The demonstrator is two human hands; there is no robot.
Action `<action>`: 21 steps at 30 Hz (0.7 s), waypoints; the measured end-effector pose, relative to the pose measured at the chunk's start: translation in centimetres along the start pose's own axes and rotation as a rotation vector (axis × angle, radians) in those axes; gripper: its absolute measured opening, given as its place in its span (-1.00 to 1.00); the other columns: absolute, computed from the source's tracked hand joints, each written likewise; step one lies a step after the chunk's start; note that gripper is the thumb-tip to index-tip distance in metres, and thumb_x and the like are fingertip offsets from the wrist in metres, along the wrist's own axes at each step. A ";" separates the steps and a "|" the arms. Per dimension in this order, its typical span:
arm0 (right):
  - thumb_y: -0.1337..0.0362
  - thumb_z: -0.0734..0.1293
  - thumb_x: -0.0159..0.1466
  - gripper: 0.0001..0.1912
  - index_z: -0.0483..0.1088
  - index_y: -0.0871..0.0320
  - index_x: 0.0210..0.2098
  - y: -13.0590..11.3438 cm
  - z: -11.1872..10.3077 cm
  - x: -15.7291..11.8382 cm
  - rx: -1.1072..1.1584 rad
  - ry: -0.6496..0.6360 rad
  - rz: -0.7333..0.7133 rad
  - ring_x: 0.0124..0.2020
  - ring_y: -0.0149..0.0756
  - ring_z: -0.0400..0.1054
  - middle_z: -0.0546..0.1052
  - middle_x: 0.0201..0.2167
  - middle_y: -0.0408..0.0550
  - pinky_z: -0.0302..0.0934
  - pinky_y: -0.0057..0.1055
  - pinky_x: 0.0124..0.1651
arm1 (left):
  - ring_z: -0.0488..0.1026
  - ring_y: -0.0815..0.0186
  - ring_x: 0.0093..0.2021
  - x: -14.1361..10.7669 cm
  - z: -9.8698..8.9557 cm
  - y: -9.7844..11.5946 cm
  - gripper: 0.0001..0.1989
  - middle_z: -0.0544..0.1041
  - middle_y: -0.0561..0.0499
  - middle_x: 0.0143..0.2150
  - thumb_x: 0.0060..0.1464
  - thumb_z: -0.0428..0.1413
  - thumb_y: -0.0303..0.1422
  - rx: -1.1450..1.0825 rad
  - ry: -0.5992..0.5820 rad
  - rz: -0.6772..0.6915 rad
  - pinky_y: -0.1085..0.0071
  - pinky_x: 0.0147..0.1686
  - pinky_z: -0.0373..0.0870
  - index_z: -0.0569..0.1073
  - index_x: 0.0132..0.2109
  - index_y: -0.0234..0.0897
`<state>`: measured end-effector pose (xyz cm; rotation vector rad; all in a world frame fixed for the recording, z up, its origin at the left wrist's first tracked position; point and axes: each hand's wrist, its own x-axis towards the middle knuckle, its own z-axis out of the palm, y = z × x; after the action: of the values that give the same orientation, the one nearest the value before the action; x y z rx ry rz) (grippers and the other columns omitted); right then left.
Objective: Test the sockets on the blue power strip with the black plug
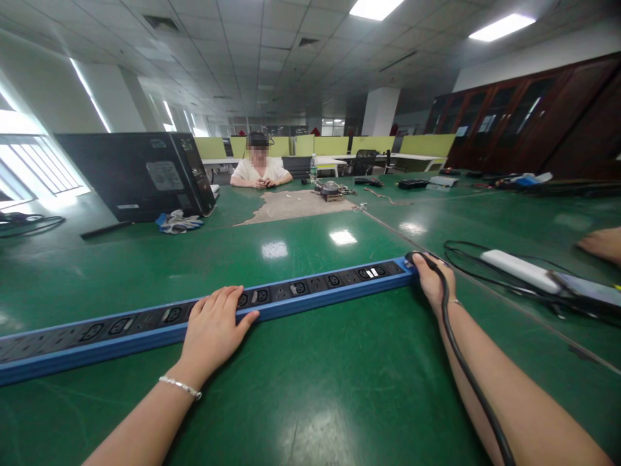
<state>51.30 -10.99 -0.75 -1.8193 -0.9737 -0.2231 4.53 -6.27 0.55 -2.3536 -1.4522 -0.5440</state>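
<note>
A long blue power strip (310, 301) with a row of black sockets lies slantwise across the green table, its left end cut off by the frame. My left hand (216, 327) is laid over its middle, fingers across the top to the far edge and thumb along the near side. At the strip's right end, my right hand (436, 278) is closed around the black end of a thick power cord (453, 349). This cord runs back over my right forearm. My palm hides how the cord's end meets the strip.
On the green table (330, 375) stand a black computer case (130, 175) and gloves (178, 222), left. A white power strip (519, 270) and black cables lie right, near another person's hand (601, 246). Someone sits across, near a bottle (314, 167) and a metal device (330, 189).
</note>
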 end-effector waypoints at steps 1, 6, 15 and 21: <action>-0.05 0.18 0.17 -0.56 0.50 0.12 -0.24 -0.2 0.0 0.0 -0.028 -0.023 -0.030 -0.06 -0.08 0.36 0.55 -0.20 0.00 0.17 -0.18 0.05 | 0.34 0.06 0.06 0.0 0.0 0.0 -0.44 0.44 -0.18 0.06 0.12 -0.11 -0.02 -0.005 0.005 0.001 0.09 0.02 0.19 0.33 0.09 -0.35; 0.00 0.19 0.15 -0.60 0.50 0.08 -0.22 -0.3 0.4 0.3 -0.081 -0.009 -0.071 0.01 -0.09 0.32 0.54 -0.17 -0.03 0.14 -0.14 0.10 | 0.34 0.07 0.06 0.0 0.2 -0.1 -0.44 0.43 -0.18 0.07 0.12 -0.12 -0.02 0.003 0.004 0.002 0.11 0.04 0.18 0.33 0.10 -0.31; 0.01 0.23 0.11 -0.59 0.50 0.08 -0.17 -0.3 0.0 0.4 -0.083 -0.065 0.023 0.03 -0.08 0.31 0.53 -0.13 -0.01 0.14 -0.16 0.11 | 0.33 0.07 0.06 0.0 0.1 -0.1 -0.43 0.44 -0.18 0.06 0.12 -0.12 -0.01 0.008 -0.008 -0.004 0.13 0.03 0.18 0.33 0.09 -0.34; 0.01 0.19 0.15 -0.65 0.51 0.00 -0.25 0.8 0.3 0.5 -0.135 -0.130 -0.088 0.06 -0.09 0.28 0.54 -0.16 -0.10 0.09 -0.12 0.14 | 0.33 0.06 0.06 0.1 0.1 0.0 -0.43 0.44 -0.18 0.06 0.12 -0.12 -0.01 0.005 -0.013 -0.004 0.11 0.03 0.18 0.33 0.09 -0.35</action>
<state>52.13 -10.60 -1.20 -1.9343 -1.1548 -0.2316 4.53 -6.17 0.53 -2.3549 -1.4627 -0.5258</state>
